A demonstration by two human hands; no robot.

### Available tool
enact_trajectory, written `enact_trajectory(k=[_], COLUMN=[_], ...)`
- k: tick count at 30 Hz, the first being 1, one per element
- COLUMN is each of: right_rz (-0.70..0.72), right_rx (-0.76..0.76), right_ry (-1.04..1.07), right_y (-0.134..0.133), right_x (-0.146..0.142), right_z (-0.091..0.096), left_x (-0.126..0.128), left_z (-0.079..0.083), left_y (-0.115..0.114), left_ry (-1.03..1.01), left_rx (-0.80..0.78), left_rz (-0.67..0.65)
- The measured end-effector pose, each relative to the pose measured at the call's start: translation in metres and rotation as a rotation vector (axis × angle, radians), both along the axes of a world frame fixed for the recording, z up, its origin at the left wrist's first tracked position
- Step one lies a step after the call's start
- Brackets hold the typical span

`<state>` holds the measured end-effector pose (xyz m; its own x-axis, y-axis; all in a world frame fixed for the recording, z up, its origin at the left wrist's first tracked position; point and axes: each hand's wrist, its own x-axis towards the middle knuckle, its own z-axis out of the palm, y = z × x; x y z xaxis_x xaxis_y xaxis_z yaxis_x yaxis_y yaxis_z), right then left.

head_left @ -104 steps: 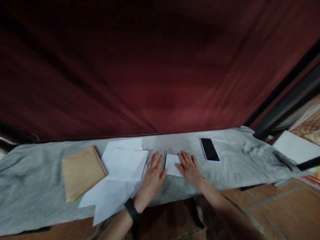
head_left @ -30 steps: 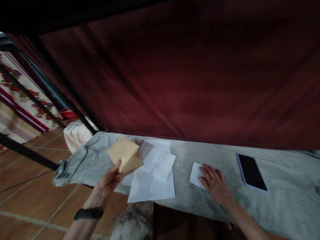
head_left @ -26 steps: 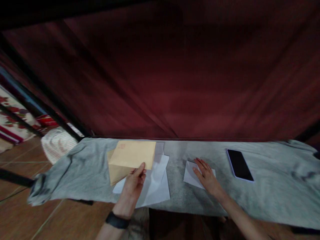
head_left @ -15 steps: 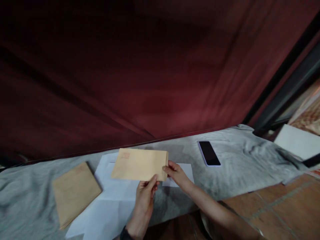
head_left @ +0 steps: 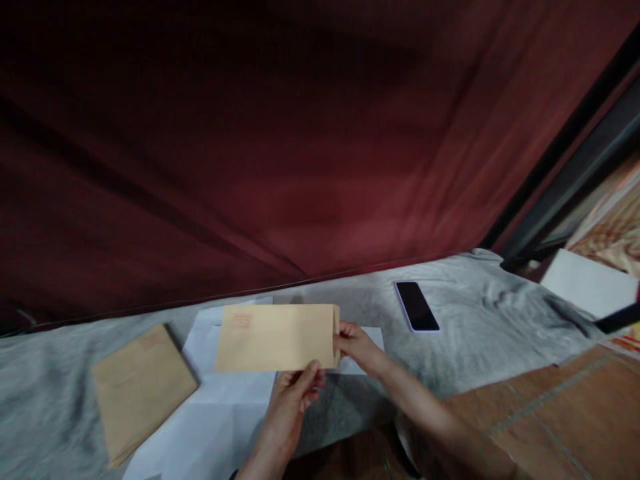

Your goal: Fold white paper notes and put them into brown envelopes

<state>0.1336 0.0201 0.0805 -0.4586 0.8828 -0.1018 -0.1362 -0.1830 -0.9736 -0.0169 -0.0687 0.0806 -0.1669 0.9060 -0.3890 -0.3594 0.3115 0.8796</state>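
A tan envelope (head_left: 273, 337) is held flat above the grey cloth (head_left: 475, 327). My left hand (head_left: 293, 400) pinches its lower edge from below. My right hand (head_left: 357, 347) grips its right end, where the flap edge shows. Behind my right hand, a small folded white paper (head_left: 373, 337) lies on the cloth, partly hidden. Under the envelope spread several white sheets (head_left: 220, 407). A stack of tan envelopes (head_left: 137, 387) lies to the left of them.
A black phone (head_left: 416, 305) lies face up on the cloth to the right. A dark red curtain (head_left: 280, 147) hangs behind the surface. A white pad (head_left: 587, 283) sits at far right. Tiled floor (head_left: 545, 420) shows at lower right.
My left hand picked one envelope off the stack and carried it to the middle. My right hand left the folded paper and took the envelope's right end.
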Motion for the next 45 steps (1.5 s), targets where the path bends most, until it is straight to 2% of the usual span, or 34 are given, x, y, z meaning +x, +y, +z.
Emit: enact_trajectory(k=[2,3,5,6,7,8,10,13,16,18,22,26,30,34,38,40,42,44,45], right_rz=[-0.077,-0.113,-0.14,-0.121,-0.086,-0.045,0.035,0.121,0.171,0.18,0.185,0.159,0.093,0.024,-0.002,-0.072,-0.236,-0.393,-0.417], right_rx=[0.148,0.21,0.274,0.279,0.271,0.253,0.206,0.142,0.09,0.07,0.07,0.154,0.215,0.166,0.242,0.352,0.457,0.494,0.479], right_ry=[-0.054,-0.079,-0.101,-0.094,-0.077,-0.057,-0.03,-0.01,0.011,0.019,0.009,-0.086,-0.19,-0.252,-0.314,-0.308,-0.275,-0.226,-0.194], right_y=[0.005,0.007,0.009,0.008,0.007,0.005,0.001,-0.003,-0.004,-0.004,-0.004,0.0,0.006,0.01,0.009,0.006,0.003,-0.001,-0.004], right_x=[0.004,0.007,0.014,0.018,0.022,0.026,0.033,0.038,0.038,0.036,0.035,0.042,0.05,0.051,0.047,0.048,0.052,0.057,0.059], right_z=[0.001,0.002,0.007,0.01,0.012,0.015,0.019,0.021,0.018,0.017,0.021,0.025,0.015,0.002,0.007,0.016,0.028,0.037,0.04], left_x=[0.0,-0.001,-0.007,-0.012,-0.017,-0.024,-0.036,-0.046,-0.046,-0.045,-0.043,-0.043,-0.042,-0.043,-0.048,-0.049,-0.05,-0.05,-0.049], left_z=[-0.001,0.0,0.007,0.013,0.018,0.024,0.032,0.035,0.03,0.027,0.028,0.032,0.035,0.033,0.027,0.025,0.024,0.023,0.023], left_y=[-0.008,-0.012,-0.018,-0.019,-0.018,-0.016,-0.008,0.003,0.005,0.003,0.001,0.0,-0.001,0.002,0.006,0.006,0.006,0.006,0.007], left_ry=[0.184,0.321,0.676,0.877,1.069,1.246,1.518,1.705,1.768,1.784,1.785,1.793,1.789,1.793,1.796,1.801,1.817,1.833,1.84], left_rx=[0.02,0.079,0.337,0.534,0.745,0.892,0.997,0.971,0.903,0.862,0.831,0.845,0.829,0.786,0.766,0.762,0.752,0.732,0.718], left_rz=[-0.185,-0.271,-0.368,-0.348,-0.284,-0.195,-0.059,-0.107,-0.246,-0.293,-0.289,-0.28,-0.312,-0.343,-0.346,-0.337,-0.332,-0.32,-0.312])
